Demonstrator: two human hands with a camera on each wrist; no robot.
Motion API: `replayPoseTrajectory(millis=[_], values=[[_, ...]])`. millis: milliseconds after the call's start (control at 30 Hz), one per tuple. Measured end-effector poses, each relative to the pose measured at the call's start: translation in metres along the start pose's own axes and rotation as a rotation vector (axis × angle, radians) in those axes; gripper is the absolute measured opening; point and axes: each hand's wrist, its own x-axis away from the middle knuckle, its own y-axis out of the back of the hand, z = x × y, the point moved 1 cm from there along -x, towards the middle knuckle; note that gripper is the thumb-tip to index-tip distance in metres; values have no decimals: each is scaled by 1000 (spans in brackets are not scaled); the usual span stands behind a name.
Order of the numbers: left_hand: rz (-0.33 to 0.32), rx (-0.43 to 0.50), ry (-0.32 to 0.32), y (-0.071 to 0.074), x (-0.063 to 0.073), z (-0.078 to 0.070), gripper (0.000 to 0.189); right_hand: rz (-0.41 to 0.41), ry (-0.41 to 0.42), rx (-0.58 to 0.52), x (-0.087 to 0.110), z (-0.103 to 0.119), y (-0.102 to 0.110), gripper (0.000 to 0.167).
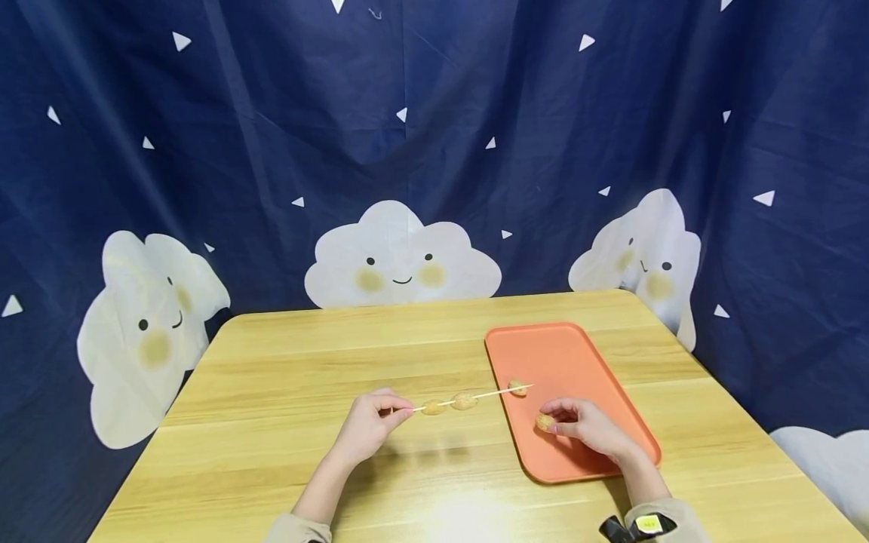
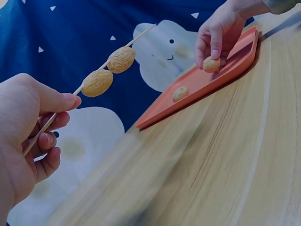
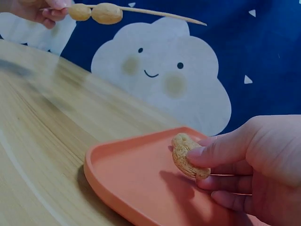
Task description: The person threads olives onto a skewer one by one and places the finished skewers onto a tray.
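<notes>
Tan wrinkled piece (image 3: pixel 181 159) pinched in right hand (image 1: pixel 594 430) (over orange tray (image 1: pixel 553 354)).

**Wearer: beige and black**

Left hand (image 1: pixel 366 424), right hand (image 1: pixel 592 430): bare. Left sleeve (image 1: pixel 296 529) beige; black sliver (image 1: pixel 317 541) at cuff, mostly cut off. Right sleeve (image 1: pixel 684 526) also beige; black strap (image 1: pixel 616 531) at wrist, yellow rectangle (image 1: pixel 648 523) on it, marking unreadable.

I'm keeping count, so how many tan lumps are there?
4: the first lump and second lump on the skewer in the left hand, a third lump in the right hand, a fourth lump on the tray. More could be hidden.
</notes>
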Motion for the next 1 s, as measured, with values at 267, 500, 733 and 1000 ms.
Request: replayPoseTrajectory(millis=[267,500,733,1000], values=[[-2,4,16,2,1,0,5,-27,-44,-20,1,16,-3,36],[-3,14,24,4,2,-1,5,-23,0,-61,2,33,-3,36],[3,4,34,6,4,2,5,-29,73,-126,1,40,-6,37],[-2,-9,36,7,6,2,4,7,194,-208,1,46,-7,38]])
